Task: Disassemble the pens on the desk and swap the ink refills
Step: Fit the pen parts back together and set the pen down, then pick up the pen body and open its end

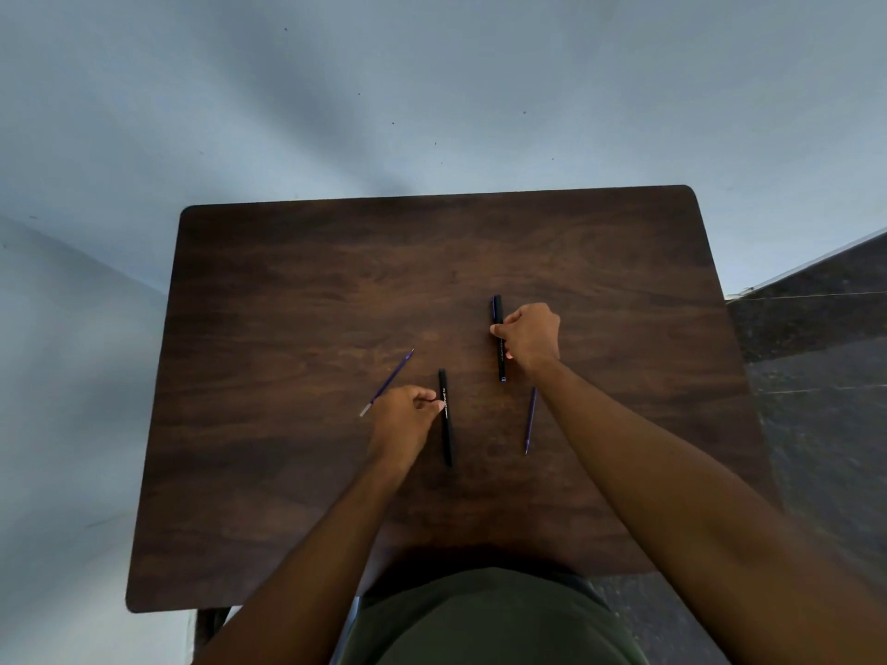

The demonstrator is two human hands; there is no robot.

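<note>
Both hands are down on the tabletop (pixel 297 290) in the head view, the only view I have. My left hand (pixel 402 415) has its fingers curled, pinching the near barrel (pixel 446 424) about a third of the way down from its far end; that black barrel lies flat, pointing roughly away from me. My right hand (pixel 528 336) is closed around the far barrel (pixel 498 319), also black and lying nearly parallel to the first, further out and to the right. Its far end and near tip stick out on either side of the grip.

Two purple refills lie loose on the wood. The left refill (pixel 391 379) sits diagonally just beyond my left hand, partly hidden by my knuckles. The right refill (pixel 531 419) lies between the two barrels' line and my right forearm, apart from both barrels.

I judge the disassembly done: both refills are out of their barrels. What is left is the swap itself, each refill going into the other barrel, then closing the pens. I cannot tell whether caps or tips have been removed, nor which refill came from which pen.
</note>
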